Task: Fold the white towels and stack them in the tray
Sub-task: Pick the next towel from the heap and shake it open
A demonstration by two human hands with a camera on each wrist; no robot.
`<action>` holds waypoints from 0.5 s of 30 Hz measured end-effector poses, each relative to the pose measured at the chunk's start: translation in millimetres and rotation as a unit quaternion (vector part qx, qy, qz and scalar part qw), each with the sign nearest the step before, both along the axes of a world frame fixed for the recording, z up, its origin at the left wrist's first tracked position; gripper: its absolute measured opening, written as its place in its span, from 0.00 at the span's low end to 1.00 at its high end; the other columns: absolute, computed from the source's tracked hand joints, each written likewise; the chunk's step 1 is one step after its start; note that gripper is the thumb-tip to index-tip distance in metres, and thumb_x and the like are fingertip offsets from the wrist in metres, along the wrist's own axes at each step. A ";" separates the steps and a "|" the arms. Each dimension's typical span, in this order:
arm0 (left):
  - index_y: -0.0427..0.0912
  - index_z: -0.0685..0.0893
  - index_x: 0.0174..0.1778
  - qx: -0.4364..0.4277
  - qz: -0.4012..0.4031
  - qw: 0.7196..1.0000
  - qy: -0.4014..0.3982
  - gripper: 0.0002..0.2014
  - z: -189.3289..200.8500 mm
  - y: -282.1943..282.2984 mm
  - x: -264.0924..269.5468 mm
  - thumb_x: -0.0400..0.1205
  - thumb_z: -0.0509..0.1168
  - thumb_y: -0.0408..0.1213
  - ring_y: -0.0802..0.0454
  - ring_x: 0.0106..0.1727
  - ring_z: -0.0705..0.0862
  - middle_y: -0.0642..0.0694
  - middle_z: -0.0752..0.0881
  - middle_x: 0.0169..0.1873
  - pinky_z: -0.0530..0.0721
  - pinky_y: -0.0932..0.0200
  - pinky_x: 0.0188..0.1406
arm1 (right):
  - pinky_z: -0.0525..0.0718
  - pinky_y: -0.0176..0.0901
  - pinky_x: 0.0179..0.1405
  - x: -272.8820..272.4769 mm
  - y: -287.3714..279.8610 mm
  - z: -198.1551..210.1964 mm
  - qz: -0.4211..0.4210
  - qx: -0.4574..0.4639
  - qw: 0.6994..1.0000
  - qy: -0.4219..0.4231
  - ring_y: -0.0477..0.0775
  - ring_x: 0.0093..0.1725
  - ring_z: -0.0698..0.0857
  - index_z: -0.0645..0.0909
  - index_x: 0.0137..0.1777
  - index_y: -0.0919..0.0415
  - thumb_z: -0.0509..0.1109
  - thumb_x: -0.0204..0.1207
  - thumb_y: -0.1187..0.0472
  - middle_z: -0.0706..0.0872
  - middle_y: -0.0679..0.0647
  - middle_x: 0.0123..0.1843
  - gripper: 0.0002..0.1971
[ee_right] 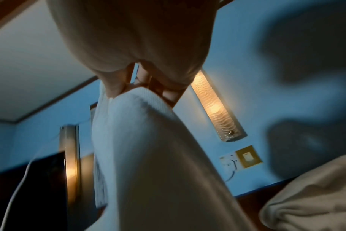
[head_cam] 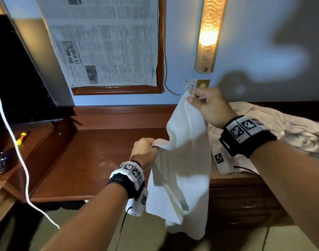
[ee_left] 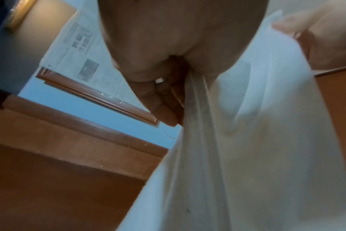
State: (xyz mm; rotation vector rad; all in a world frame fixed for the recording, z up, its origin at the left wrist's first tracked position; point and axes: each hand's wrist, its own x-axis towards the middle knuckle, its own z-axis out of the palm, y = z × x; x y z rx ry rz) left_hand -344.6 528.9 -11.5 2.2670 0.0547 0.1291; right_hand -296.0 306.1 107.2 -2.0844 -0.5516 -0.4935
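A white towel [head_cam: 184, 160] hangs in the air over the front edge of the wooden desk [head_cam: 93, 160]. My right hand [head_cam: 205, 104] pinches its top corner high up, near the wall switch. Lower and to the left, my left hand [head_cam: 146, 151] grips another part of its upper edge in a fist. The left wrist view shows the fingers [ee_left: 160, 100] curled round the towel [ee_left: 247, 140]. In the right wrist view, thumb and fingers [ee_right: 117, 87] pinch the towel's corner [ee_right: 148, 140]. More white towels [head_cam: 272, 127] lie in a crumpled heap at the right. No tray is in view.
A dark television [head_cam: 19, 78] stands at the left, with remotes [head_cam: 1, 160] and a yellow object [head_cam: 21, 138] on the ledge below. A white cable [head_cam: 15, 142] crosses the left. A framed newspaper [head_cam: 109, 42] and a lit wall lamp [head_cam: 208, 35] are behind. Drawers [head_cam: 245, 201] sit under the heap.
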 end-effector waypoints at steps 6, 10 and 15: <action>0.45 0.86 0.32 0.067 -0.076 0.994 -0.050 0.11 55.8 -30.6 10.3 0.81 0.67 0.34 0.50 0.37 0.83 0.52 0.85 0.27 0.75 0.63 0.34 | 0.69 0.24 0.57 -24.8 3.7 -58.3 0.123 -0.290 0.944 0.095 0.50 0.60 0.82 0.92 0.52 0.59 0.77 0.73 0.56 0.85 0.53 0.62 0.11; 0.49 0.92 0.39 0.056 -0.088 0.990 -0.098 0.07 71.7 -36.2 3.4 0.77 0.69 0.34 0.51 0.41 0.87 0.52 0.91 0.34 0.83 0.59 0.41 | 0.78 0.46 0.48 -32.8 17.2 -86.6 0.119 -0.215 0.968 0.054 0.60 0.46 0.84 0.90 0.39 0.61 0.72 0.70 0.54 0.84 0.56 0.44 0.10; 0.47 0.77 0.35 0.027 0.025 0.989 -0.142 0.15 41.5 -7.1 -18.6 0.85 0.62 0.49 0.42 0.35 0.81 0.51 0.82 0.29 0.74 0.54 0.32 | 0.72 0.49 0.37 -32.3 46.1 -50.9 0.040 -0.149 0.988 0.032 0.58 0.34 0.75 0.70 0.24 0.52 0.69 0.75 0.58 0.72 0.51 0.32 0.18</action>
